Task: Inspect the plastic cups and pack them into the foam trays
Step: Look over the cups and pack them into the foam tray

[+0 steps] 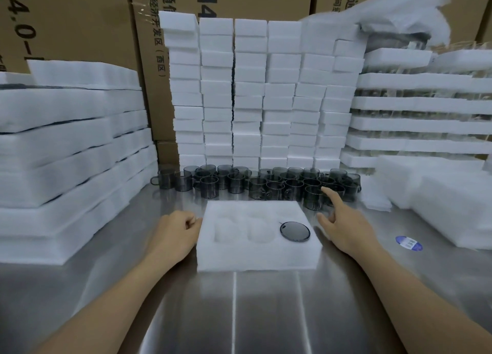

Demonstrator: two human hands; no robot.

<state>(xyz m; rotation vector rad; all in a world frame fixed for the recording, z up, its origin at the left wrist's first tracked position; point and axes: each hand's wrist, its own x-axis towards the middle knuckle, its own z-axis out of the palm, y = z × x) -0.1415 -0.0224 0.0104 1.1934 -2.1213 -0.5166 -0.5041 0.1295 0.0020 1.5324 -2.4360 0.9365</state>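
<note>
Head view: a foam tray (255, 249) sits mid-worktop with one dark cup (295, 231) in its right pocket; the left hand (174, 232), fingers curled and empty, steadies its left side. The right hand (343, 224), fingers spread and empty, reaches toward the loose cups (261, 184) along the worktop's far edge; these look light, stiff and slick, best taken by rim or handle.

A brushed stainless-steel table (266, 313) fills the near ground, its surface catching soft overhead light in pale streaks and blurred reflections. A round blue sticker (408, 243) sits on the metal toward the right. Behind everything rises a wall of stacked brown cardboard cartons (80, 20), printed with black Chinese characters and large letters and numerals, some seams sealed with clear tape. The cartons close off the whole back of the space, so no wall, window or floor shows.
</note>
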